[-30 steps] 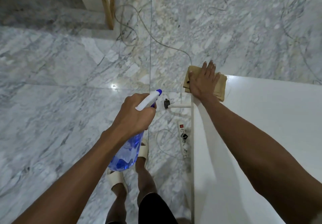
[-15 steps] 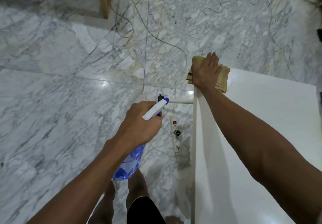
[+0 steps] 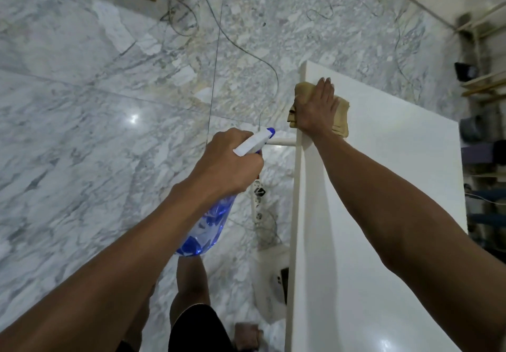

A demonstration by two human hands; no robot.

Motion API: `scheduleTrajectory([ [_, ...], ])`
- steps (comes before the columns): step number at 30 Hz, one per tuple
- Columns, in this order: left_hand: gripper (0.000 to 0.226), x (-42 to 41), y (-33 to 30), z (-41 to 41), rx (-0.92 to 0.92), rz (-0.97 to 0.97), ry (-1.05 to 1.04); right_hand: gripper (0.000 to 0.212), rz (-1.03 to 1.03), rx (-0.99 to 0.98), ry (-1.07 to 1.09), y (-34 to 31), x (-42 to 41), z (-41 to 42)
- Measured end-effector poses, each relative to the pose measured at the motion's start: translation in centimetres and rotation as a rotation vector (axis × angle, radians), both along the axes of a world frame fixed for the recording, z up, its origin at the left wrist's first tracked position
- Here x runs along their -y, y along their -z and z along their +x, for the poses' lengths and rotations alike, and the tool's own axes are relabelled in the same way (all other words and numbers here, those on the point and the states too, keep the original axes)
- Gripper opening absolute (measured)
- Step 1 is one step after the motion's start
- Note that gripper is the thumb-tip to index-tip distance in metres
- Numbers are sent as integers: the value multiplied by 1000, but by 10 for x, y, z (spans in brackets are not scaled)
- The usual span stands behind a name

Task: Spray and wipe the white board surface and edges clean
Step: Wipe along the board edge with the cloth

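Note:
The white board (image 3: 383, 187) fills the right half of the head view, its left edge running top to bottom. My right hand (image 3: 316, 109) lies flat on a folded tan cloth (image 3: 341, 120) pressed against the board's left edge, a little short of the far corner. Part of the cloth hangs over the edge. My left hand (image 3: 227, 166) grips a spray bottle (image 3: 208, 223) with blue liquid and a white trigger head tipped blue, held just left of the board over the floor, nozzle pointing toward the board's edge.
The floor (image 3: 82, 132) is grey-white marble. A white power strip (image 3: 257, 201) and thin cables (image 3: 246, 55) lie on it beside the board. A white crossbar (image 3: 282, 141) sticks out from under the board. Shelving and dark clutter (image 3: 482, 138) stand at the right. My legs show below.
My right hand has slid the cloth back along the left edge, away from the far corner. The view has moved forward, showing more of the board. The spray bottle stays beside the edge.

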State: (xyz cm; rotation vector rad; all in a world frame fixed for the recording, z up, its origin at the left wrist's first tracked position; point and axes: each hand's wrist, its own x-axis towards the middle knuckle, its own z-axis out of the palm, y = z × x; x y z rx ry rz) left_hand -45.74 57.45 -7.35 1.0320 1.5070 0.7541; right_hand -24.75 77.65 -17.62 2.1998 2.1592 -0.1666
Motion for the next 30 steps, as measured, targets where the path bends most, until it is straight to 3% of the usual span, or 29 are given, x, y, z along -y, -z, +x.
scheduleTrajectory([
  [11, 15, 83, 5, 15, 95, -27, 59, 70, 8, -8, 17, 1, 105, 21],
  [30, 19, 251, -7, 77, 93, -13, 64, 71, 0, 9, 3, 4, 318, 70],
])
